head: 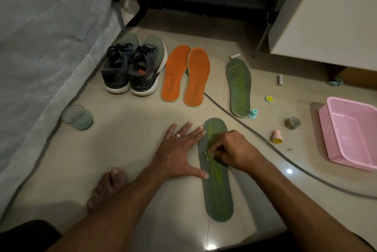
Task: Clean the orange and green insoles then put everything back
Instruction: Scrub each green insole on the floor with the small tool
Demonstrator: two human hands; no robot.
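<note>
A green insole (218,190) lies lengthwise on the tiled floor in front of me. My left hand (179,153) lies flat with spread fingers on the floor, its fingertips and thumb touching the insole's left edge. My right hand (232,151) pinches a small green wad of cloth (207,154) against the middle of that insole. A second green insole (238,88) lies farther back on the right. Two orange insoles (185,76) lie side by side beside a pair of dark sneakers (132,66).
A glass (78,118) lies on its side at the left beside a grey bed cover (40,47). A pink basket (350,131) stands at the right. Small stamps, tape and batteries (279,80) are scattered near it. A grey cable (265,141) crosses the floor. My bare foot (106,188) rests at lower left.
</note>
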